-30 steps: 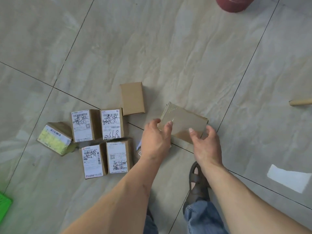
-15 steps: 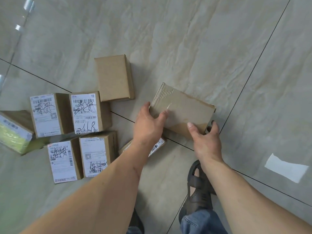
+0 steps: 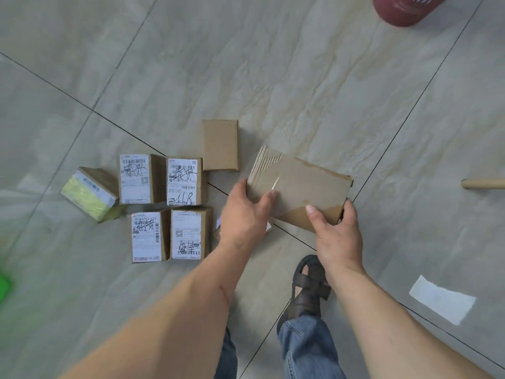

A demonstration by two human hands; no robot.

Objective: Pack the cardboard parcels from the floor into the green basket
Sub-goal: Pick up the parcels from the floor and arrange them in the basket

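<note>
1. basket [image 3: 4, 286]: only a green sliver shows at the far left edge, blurred. its opening is out of view, so whether it holds anything cannot be told. it lies well apart from both hands.
2. yellow box [image 3: 90, 194]: sits tilted on the floor [image 3: 300, 77], just left of the labelled group, and looks propped on an edge rather than lying flat.
3. labelled boxes [image 3: 164, 206]: four parcels stand in a tight two-by-two block, sides touching, white labels up. judgement: grouped close, they are easy to lift one after another.
4. plain box [image 3: 220, 144]: lies flat just beyond the block's upper right corner, no label showing.
5. small parcel [image 3: 269, 226]: mostly hidden beneath the left hand; only a label corner shows, so its shape cannot be told.
6. left hand [image 3: 244, 212]: clasps the left end of the flat box [image 3: 300, 184], thumb on top, other fingers hidden below.
7. flat box: held between both hands, over the floor and to the right of the block, its taped face up and tilted slightly. judgement: its width calls for a two-handed hold, which keeps it level for carrying.
8. right hand [image 3: 337, 233]: clamps the near right corner of the flat box, thumb on top, fingers wrapped around the edge.
9. judgement: the carry must run leftward, over the block, to reach the basket; all other parcels are not yet packed.
</note>
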